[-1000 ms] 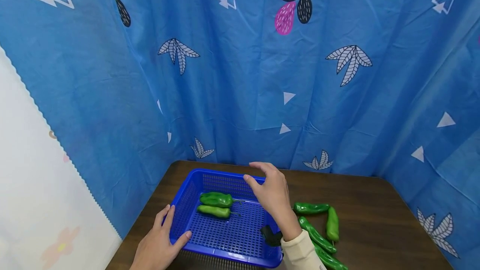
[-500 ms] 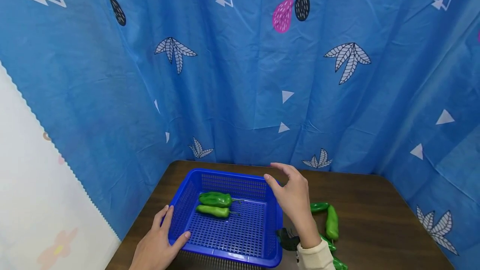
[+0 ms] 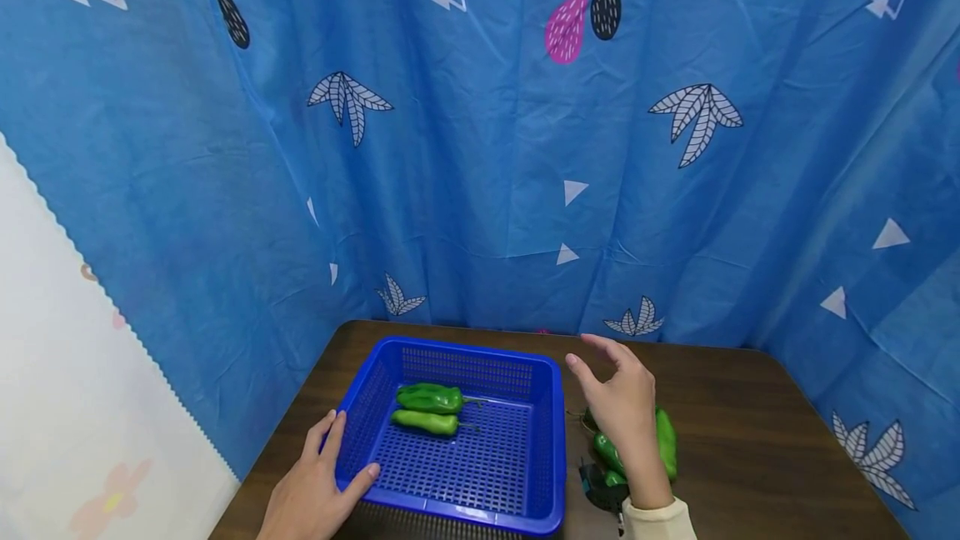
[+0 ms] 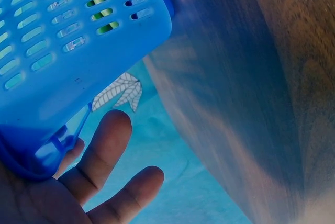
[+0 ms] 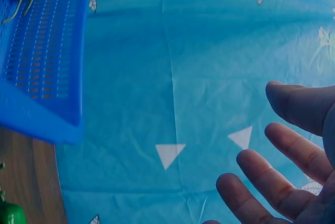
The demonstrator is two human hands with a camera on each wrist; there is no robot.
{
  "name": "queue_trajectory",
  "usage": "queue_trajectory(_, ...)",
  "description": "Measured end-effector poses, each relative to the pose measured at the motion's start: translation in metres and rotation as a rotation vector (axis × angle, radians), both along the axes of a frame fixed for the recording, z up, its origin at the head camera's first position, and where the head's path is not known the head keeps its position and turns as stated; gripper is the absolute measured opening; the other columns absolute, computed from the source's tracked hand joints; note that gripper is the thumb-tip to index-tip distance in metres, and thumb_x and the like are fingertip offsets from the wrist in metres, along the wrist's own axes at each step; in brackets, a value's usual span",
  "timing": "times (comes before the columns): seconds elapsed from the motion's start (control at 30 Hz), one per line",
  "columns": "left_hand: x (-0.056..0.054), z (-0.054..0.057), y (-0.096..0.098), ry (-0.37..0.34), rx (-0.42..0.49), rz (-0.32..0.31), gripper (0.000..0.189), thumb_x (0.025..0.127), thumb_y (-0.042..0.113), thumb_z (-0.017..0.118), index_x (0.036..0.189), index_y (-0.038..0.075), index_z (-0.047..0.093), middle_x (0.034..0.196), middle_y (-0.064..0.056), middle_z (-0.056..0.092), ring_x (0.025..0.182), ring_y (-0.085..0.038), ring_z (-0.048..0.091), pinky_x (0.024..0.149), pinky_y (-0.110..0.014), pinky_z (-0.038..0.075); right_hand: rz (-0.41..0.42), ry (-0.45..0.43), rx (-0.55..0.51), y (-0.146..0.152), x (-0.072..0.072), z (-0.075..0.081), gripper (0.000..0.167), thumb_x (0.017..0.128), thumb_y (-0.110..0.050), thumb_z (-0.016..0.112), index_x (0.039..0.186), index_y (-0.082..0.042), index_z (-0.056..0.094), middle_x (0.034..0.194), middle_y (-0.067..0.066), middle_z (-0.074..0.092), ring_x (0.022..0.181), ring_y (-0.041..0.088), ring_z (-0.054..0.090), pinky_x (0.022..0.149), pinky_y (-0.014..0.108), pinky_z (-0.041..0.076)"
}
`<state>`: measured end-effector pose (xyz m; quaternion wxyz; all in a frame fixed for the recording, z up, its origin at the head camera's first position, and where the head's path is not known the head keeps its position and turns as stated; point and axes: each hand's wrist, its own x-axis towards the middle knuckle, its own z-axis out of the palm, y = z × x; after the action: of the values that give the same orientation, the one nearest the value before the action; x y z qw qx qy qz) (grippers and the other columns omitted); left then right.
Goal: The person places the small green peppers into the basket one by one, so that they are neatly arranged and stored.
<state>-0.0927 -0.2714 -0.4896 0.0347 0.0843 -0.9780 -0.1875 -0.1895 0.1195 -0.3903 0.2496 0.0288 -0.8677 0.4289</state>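
- Right hand [image 3: 622, 394], mine, one: raised above the table, to the right of the basket; thumb and fingers well apart, loosely curved, a gap between their tips.
- Left hand [image 3: 315, 477], mine, one: fingers stretched and spread outside the basket's left wall, rim meeting the palm, thumb apart from them at the near left corner.
- Curtain [image 3: 465, 148], blue, printed with leaves, drops and triangles: hanging beyond both my hands.
- Table [image 3: 750, 440], dark wood grain: beneath both hands, reaching well past my right.
- Pale cloth [image 3: 67, 373], floral, scalloped edge: well to the left of my left hand.
- Basket [image 3: 465, 512], blue plastic, perforated: between my hands, touched by the left, apart from the right.
- Cream cuff [image 3: 658, 521]: round my right forearm, below the hand.
- Dark green pepper [image 3: 427, 397], stemmed: lying in the basket, nearer my left hand than my right.
- Light green pepper [image 3: 424, 422], slimmer: also in the basket, just beside the first, on my side of it.
- Loose peppers [image 3: 666, 448], green, number uncertain: on the table, to both sides of my right wrist, partly hidden by it.
- Dark object [image 3: 602, 490], too unclear to name: just left of my right wrist.
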Motion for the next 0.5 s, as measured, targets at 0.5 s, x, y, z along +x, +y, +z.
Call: queue_trajectory(0.5, 0.0, -0.001, 0.0, 0.0, -0.003, 0.001, 0.109, 0.083, 0.08, 0.054, 0.158, 0.005, 0.029, 0.157, -0.02, 0.029, 0.107, -0.041, 0.067, 0.064, -0.047, 0.056, -0.131, -0.076, -0.003, 0.035, 0.008, -0.017, 0.039, 0.089, -0.031, 0.078, 0.123, -0.014, 0.071, 0.127, 0.016, 0.069, 0.119, 0.037, 0.062, 0.095, 0.056, 0.048)
